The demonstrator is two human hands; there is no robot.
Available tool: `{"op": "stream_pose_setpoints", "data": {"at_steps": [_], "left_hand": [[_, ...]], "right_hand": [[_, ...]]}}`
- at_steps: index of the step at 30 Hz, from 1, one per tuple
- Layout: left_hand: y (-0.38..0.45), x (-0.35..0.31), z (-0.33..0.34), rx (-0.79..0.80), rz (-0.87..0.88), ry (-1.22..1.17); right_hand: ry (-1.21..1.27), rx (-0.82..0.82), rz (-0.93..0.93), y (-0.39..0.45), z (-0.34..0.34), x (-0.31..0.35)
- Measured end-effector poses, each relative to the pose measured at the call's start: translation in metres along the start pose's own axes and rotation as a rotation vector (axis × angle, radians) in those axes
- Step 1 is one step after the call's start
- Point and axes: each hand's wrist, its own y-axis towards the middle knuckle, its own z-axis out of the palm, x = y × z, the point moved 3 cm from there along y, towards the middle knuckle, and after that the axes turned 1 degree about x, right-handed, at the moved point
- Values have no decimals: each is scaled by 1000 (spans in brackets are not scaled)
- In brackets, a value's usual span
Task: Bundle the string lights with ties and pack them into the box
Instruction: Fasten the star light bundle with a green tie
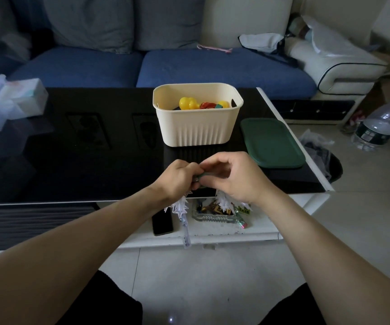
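Observation:
A cream ribbed box (198, 127) stands on the black glass table, with yellow, red and green items inside. Its dark green lid (271, 143) lies flat to the right. In front of the box, my left hand (177, 179) and my right hand (234, 177) meet over the table's near edge. Both hold a bundle of white spiky string lights (180, 205), which hangs below them, with a clear end piece dangling down. Between the fingers of both hands a dark green tie (201, 175) is pinched.
A phone (162, 222) and a glass ashtray (215, 213) sit on the white lower shelf below my hands. Clear plastic boxes (11, 102) stand at the table's far left. A blue sofa runs behind; a water bottle (379, 125) and a bag lie on the floor at right.

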Motion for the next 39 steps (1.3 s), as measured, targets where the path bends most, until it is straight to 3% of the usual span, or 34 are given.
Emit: {"op": "stream_pose_setpoints", "data": {"at_steps": [8,16,23,30,32,34,37,39], "left_hand": [[5,5,-4,243,-120,135],[2,9,-10,187,34,593],[1,5,-2,240,74,725],[0,10,8,338,51,655],[0,10,8,350,21,629],[2,10,8,340,6,624],[3,9,6,275,-27,575],[4,10,3,212,-85,498]], "right_hand": [[-308,20,40,8,3,-3],[-480,194,159,13,12,-8],[-508,424,312,9,7,-11],[-287,563,431,0,0,-24],[-328,542,429,0,-1,-27],[-415,420,416,1,-1,-27],[-564,129,262,3,-1,-15],[-532,69,134,4,-2,-8]]}}
